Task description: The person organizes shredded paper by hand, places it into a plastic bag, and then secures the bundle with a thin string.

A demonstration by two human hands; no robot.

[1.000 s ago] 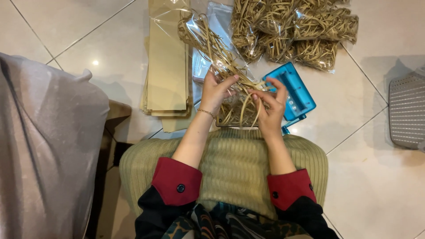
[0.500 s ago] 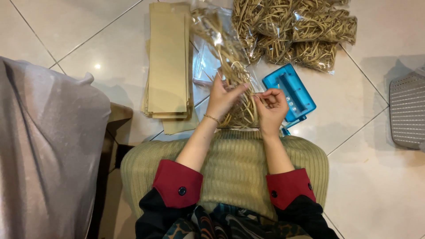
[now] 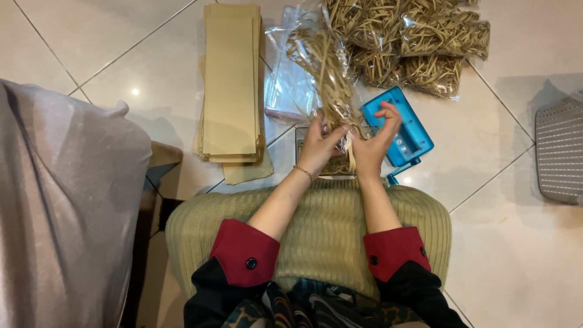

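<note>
My left hand [image 3: 319, 146] and my right hand [image 3: 375, 141] meet over a clear plastic bag of tan strips [image 3: 322, 67]. Both pinch the bag near its lower end, and the bag stands upright and slanted away from me. Under the hands lies a small grey tray [image 3: 300, 136] with more tan strips in it. A blue hole punch [image 3: 407, 130] lies on the floor just right of my right hand. A thin bracelet circles my left wrist.
A stack of long tan paper sheets [image 3: 231, 85] lies on the tiled floor at left. Filled clear bags of tan strips [image 3: 419, 42] pile up at the top. An empty clear bag [image 3: 291, 85] lies between. A grey perforated basket [image 3: 562, 149] is at right, grey cloth [image 3: 61, 200] at left, a green cushion [image 3: 322, 231] below.
The hands have drawn closer together on the bag's lower end, and the bag has been gathered narrower and stands more upright than before.
</note>
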